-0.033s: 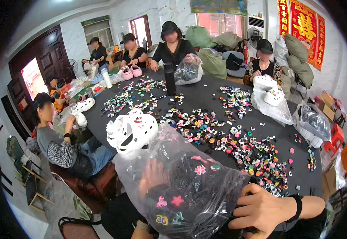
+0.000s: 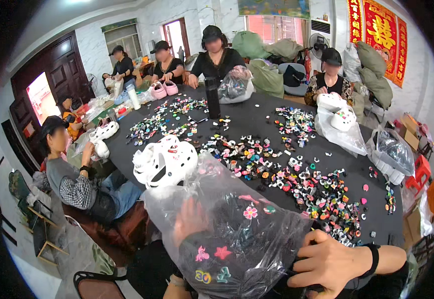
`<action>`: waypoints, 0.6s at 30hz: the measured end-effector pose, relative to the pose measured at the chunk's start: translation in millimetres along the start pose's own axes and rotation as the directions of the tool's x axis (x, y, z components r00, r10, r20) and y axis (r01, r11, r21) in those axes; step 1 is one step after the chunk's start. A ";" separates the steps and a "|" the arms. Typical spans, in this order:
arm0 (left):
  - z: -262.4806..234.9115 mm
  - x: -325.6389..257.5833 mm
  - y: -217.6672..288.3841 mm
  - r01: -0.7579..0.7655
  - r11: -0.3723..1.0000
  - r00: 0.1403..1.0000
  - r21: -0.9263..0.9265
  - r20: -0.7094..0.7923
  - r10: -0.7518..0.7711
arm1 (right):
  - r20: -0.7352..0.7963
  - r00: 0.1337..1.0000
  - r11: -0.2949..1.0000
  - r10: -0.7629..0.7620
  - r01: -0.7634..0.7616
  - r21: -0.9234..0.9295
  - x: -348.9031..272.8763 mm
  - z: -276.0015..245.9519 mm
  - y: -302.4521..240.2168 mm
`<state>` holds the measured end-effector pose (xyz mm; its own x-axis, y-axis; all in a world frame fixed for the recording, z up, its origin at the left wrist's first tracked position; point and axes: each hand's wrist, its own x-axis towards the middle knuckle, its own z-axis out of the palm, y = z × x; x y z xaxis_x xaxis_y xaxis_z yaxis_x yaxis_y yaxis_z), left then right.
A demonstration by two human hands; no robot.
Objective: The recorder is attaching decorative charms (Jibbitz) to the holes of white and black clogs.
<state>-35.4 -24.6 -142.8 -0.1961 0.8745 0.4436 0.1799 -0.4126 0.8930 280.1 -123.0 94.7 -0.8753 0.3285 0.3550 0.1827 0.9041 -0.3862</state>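
A clear plastic bag (image 2: 272,234) lies across the near edge of the table. Inside are dark shapes bearing colourful charms, among them a pink star charm (image 2: 222,250) and a flower charm (image 2: 250,213). Through the film shows my left hand (image 2: 192,222), its fingers stretched out and blurred by the plastic; whether it is inside or behind the bag I cannot tell. My right hand (image 2: 329,264), with a black band at the wrist, has curled fingers closed on the bag's right edge. White clogs (image 2: 164,162) with charms sit just beyond the bag.
Loose shoe charms (image 2: 321,199) spread in heaps over the black table (image 2: 177,117). A dark bottle (image 2: 212,99) stands upright farther back. Several people sit or stand around, some handling clogs. At right are a bagged bundle (image 2: 391,152) and a red stool (image 2: 419,174).
Nearly everything stays in place. My left hand shifts slightly behind the plastic, and the film's folds move a little.
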 end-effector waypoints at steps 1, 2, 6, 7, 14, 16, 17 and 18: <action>-1.6 3.4 9.0 0.145 0.807 0.986 -0.573 0.019 -0.164 | 0.004 1.000 1.000 -0.010 0.010 0.021 -3.6 -0.6 1.1; -4.1 4.9 13.1 0.211 0.301 0.950 -0.930 0.124 -0.285 | 0.008 1.000 0.999 -0.020 0.019 0.041 -7.4 -1.2 1.7; -49.9 10.9 -2.4 0.063 0.088 0.953 -0.994 0.034 -0.300 | 0.063 0.997 0.995 -0.037 0.031 0.094 -27.2 -9.4 -6.6; -73.2 12.5 -11.6 -0.002 0.021 0.950 -1.000 -0.008 -0.313 | 0.050 0.998 0.992 -0.044 0.038 0.117 -29.3 -9.4 -6.7; -233.1 -29.0 -108.1 -0.098 -0.586 0.970 -0.804 0.055 -0.238 | 0.308 0.943 0.981 0.126 -0.165 0.106 -53.6 -18.3 15.8; -235.1 -53.4 -98.4 -0.098 -0.548 0.958 -0.831 0.071 -0.278 | 0.288 0.942 0.980 0.170 -0.193 0.054 -52.4 -25.2 21.6; -236.0 -66.4 -92.5 -0.096 -0.530 0.952 -0.843 0.078 -0.297 | 0.183 0.967 0.981 0.176 -0.188 0.051 -56.5 -24.3 24.7; -237.7 -72.5 -86.2 -0.092 -0.507 0.949 -0.857 0.079 -0.307 | 0.112 0.976 0.980 0.188 -0.193 0.038 -51.2 -26.7 29.2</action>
<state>-265.8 -113.0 -233.8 -0.1648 0.9762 0.1408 -0.8992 -0.0900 -0.4281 342.3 -106.1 88.0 -0.8699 0.4597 0.1790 0.3308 0.8127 -0.4796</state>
